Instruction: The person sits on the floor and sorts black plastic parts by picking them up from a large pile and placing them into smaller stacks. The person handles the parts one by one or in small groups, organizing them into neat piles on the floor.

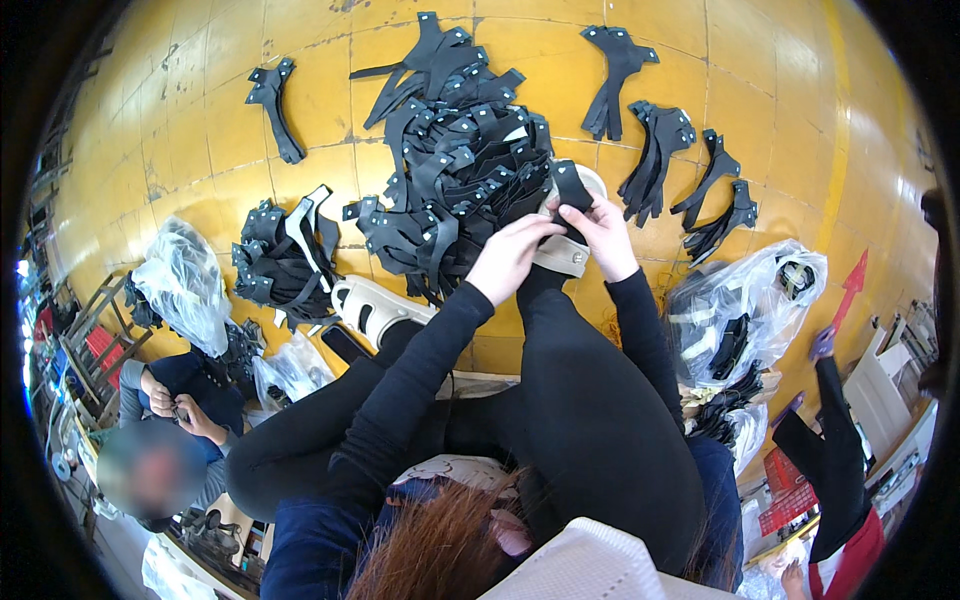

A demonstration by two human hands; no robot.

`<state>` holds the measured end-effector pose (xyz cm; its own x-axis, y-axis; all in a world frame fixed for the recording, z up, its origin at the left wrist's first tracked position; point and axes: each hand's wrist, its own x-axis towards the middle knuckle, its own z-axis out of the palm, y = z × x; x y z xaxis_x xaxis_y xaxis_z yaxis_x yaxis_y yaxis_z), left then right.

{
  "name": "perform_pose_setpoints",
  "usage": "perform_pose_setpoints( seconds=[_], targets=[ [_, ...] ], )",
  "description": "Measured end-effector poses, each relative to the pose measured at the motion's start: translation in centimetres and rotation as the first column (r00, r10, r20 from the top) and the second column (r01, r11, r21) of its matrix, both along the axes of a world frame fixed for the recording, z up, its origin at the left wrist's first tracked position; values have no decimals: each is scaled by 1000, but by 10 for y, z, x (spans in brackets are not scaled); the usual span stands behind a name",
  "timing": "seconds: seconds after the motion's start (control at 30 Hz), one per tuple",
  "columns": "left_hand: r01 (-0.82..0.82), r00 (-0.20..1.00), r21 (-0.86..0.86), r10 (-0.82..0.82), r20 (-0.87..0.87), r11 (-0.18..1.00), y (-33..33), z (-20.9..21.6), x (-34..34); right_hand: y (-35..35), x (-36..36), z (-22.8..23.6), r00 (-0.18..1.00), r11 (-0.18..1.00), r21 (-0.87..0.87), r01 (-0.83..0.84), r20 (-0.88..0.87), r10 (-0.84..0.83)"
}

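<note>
A black strap piece is gripped between my two hands, just above the beige clog on my right foot. The fingers of my left hand are closed together at the strap's lower edge. My right hand pinches the same strap from the right, thumb on top; part of the piece is hidden behind the fingers. Beyond and to the left of my hands lies a big heap of black forked strap pieces with small pale spots at their ends.
Smaller strap bundles lie left and right on the yellow tiled floor. Clear plastic bags stand at both sides. A phone lies by my left clog. Other people sit at far left and far right.
</note>
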<state>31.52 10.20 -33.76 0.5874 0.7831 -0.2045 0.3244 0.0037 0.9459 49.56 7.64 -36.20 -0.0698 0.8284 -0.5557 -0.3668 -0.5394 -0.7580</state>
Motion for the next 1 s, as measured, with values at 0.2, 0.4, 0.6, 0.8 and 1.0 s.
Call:
perform_pose_setpoints(
  seconds=[0.2,0.4,0.6,0.8,1.0],
  targets=[
    [-68,995,30,70,-68,997,13,-7,-11,-19,52,-18,861,902,-34,431,315,-400],
    [-315,919,158,343,-196,936,47,-35,-74,-88,201,-46,710,784,-31,620,448,-544],
    [-672,715,-14,643,-276,741,84,-83,-126,-124,285,-84,597,716,-59,696,601,-531],
    [-778,621,-165,703,-346,606,107,-100,-133,-125,304,-113,484,662,27,749,660,-575],
    [-770,616,-118,684,-391,627,107,-104,-144,-127,306,-134,430,658,111,745,675,-600]
  ],
)
